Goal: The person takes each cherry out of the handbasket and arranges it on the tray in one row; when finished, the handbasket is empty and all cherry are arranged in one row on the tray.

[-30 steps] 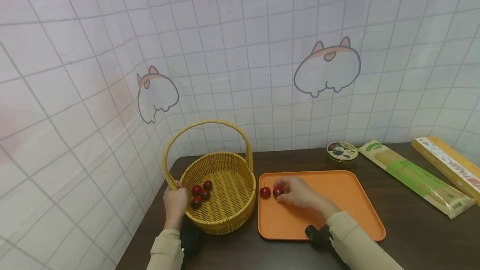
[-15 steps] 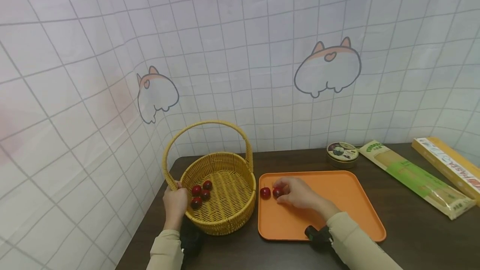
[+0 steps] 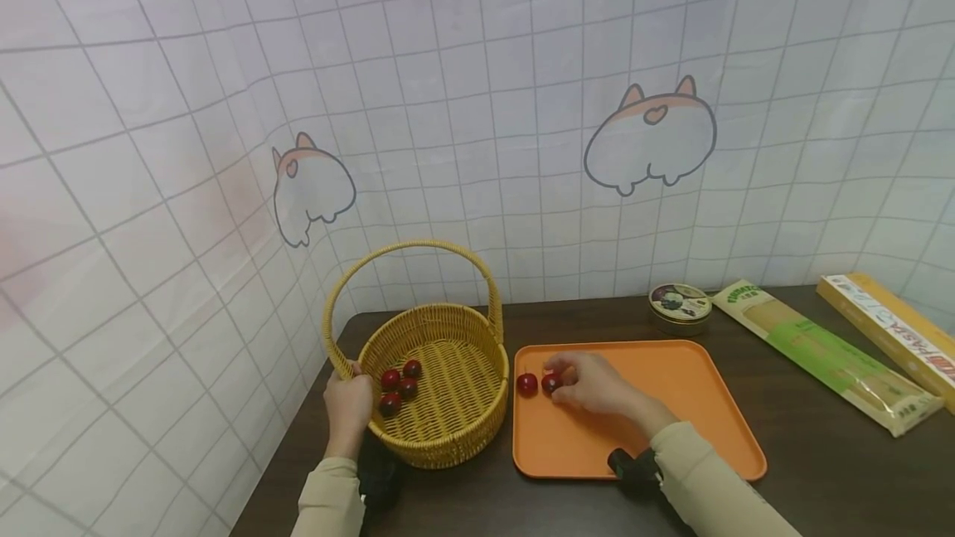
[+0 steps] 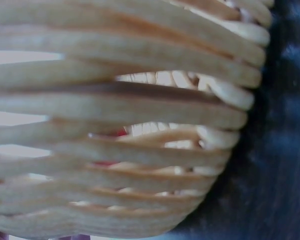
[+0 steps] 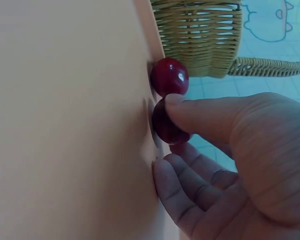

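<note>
My left hand (image 3: 348,404) grips the left side of a yellow woven basket (image 3: 477,429) where its tall handle meets the rim. Several dark red cherries (image 3: 390,403) lie in the basket's left part. The basket's woven wall (image 4: 140,107) fills most of the left wrist view, which does not show the left hand clearly. Over an orange tray (image 3: 671,413), my right hand (image 3: 600,386) pinches a cherry (image 3: 550,383) between thumb and fingers. A second cherry (image 3: 527,384) rests just left of it on the tray. In the right wrist view the thumb presses the held cherry (image 5: 165,125), which appears to touch the tray.
Behind the tray stands a round tin (image 3: 679,305). To its right lie a green-and-clear noodle packet (image 3: 828,355) and a yellow pasta box (image 3: 895,330) on the dark table (image 3: 567,508). A white gridded cloth (image 3: 477,147) hangs behind and on the left.
</note>
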Motion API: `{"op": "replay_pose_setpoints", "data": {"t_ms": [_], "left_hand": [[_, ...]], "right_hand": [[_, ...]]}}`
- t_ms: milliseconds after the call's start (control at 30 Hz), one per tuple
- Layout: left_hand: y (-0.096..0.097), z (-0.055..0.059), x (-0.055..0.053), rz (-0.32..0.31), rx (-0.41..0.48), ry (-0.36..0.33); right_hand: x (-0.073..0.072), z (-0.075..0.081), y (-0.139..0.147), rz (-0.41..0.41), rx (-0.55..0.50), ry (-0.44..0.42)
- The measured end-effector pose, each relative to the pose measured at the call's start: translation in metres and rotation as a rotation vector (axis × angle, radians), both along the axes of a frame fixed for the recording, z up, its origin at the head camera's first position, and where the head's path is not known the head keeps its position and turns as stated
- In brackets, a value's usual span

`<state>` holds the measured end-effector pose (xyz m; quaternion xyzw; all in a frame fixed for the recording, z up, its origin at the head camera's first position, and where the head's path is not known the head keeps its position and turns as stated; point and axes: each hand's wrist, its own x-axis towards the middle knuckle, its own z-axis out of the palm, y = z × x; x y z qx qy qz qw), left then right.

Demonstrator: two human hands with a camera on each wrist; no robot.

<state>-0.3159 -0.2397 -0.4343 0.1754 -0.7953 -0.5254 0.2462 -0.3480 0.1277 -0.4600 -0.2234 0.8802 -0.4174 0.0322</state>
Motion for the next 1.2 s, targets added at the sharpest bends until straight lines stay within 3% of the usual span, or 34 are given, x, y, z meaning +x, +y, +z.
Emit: {"op": "replay_pose_setpoints", "data": {"t_ms": [200, 433, 600, 833, 967, 1200], "left_hand": [[-0.001, -0.002, -0.002, -0.005, 0.005, 0.002], [0.0, -0.001, -0.002, 0.0, 0.007, -0.003], [-0.001, 0.0, -0.003, -0.007, 0.004, 0.001], [-0.006, -0.003, -0.003, 0.012, 0.011, -0.005], [-0.006, -0.004, -0.003, 0.014, 0.012, -0.002], [-0.003, -0.006, -0.005, 0.001, 0.009, 0.012]], "right_hand": [[-0.001, 0.006, -0.002, -0.05, 0.023, -0.002], [0.004, 0.021, -0.005, -0.069, 0.066, 0.09], [0.015, 0.037, -0.016, -0.063, 0.04, 0.149], [0.034, 0.054, -0.046, 0.06, -0.11, 0.151], [0.04, 0.061, -0.062, 0.13, -0.145, 0.17], [0.033, 0.063, -0.091, 0.188, -0.114, 0.187]]}}
